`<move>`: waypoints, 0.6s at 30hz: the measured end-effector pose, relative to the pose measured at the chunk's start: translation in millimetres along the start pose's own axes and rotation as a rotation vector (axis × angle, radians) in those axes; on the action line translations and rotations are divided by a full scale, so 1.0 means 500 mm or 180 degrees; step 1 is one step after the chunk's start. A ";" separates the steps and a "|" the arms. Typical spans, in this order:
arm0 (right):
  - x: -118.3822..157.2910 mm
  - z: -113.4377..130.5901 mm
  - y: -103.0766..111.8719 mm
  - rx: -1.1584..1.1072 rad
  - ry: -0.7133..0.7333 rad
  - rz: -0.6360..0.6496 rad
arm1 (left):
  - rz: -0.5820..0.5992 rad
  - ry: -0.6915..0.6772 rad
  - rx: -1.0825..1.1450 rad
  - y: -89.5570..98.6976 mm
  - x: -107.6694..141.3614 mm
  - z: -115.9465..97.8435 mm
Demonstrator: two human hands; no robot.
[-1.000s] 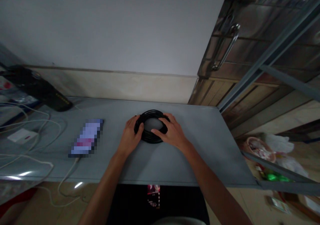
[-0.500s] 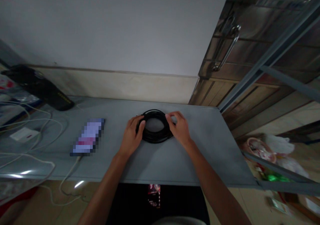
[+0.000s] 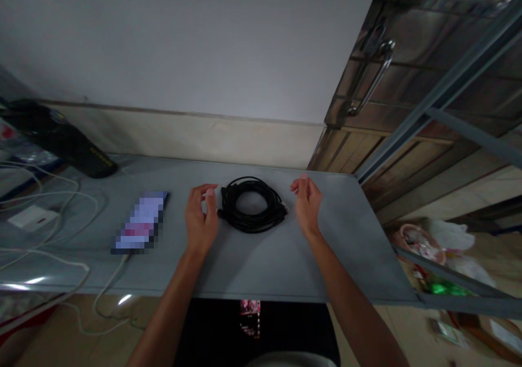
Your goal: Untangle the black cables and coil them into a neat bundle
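A coiled black cable (image 3: 253,228) lies flat on the grey table (image 3: 261,272), its loops forming a ring with thicker plug-like parts at the left and right. Just left of the coil is my left hand (image 3: 202,217), fingers curved and apart, holding nothing. My right hand (image 3: 306,204) hovers to the right of the coil, clear of it. Its fingers are loosely bent with the thumb raised, and nothing shows in them.
A phone (image 3: 141,223) with a white cable (image 3: 108,285) plugged in lies on the left. Behind it a black bottle (image 3: 61,138) leans over. A white box (image 3: 32,218) sits among loose white cords. Grey metal framing (image 3: 432,95) rises at the right, near a handled door (image 3: 373,79).
Both hands have let go of the black cable coil and moved outward, the left hand to the left and the right hand to the right. The coil stays in place.
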State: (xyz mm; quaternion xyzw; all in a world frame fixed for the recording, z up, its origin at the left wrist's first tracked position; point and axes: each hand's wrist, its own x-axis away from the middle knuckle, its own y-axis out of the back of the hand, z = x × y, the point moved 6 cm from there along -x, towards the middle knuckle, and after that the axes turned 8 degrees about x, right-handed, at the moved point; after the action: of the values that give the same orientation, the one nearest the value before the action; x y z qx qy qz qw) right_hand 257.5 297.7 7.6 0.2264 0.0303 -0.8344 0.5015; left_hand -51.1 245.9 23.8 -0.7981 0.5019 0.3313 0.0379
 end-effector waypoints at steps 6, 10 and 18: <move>-0.019 -0.038 0.009 -0.0999 -0.0480 -0.0346 | -0.0109 0.0186 -0.0023 0.009 0.002 0.001; -0.019 -0.048 0.003 -0.1241 -0.0578 -0.0312 | -0.0110 0.0119 -0.0039 0.008 0.001 0.003; -0.010 -0.033 -0.005 -0.1170 -0.0497 -0.0144 | 0.0025 0.0060 -0.0096 0.000 0.002 0.001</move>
State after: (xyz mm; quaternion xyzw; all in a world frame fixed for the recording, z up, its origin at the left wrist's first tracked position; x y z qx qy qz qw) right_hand 263.1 307.6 -5.4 0.0649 0.1482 -0.8410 0.5163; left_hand -51.2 245.3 22.7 -0.7996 0.5004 0.3314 0.0199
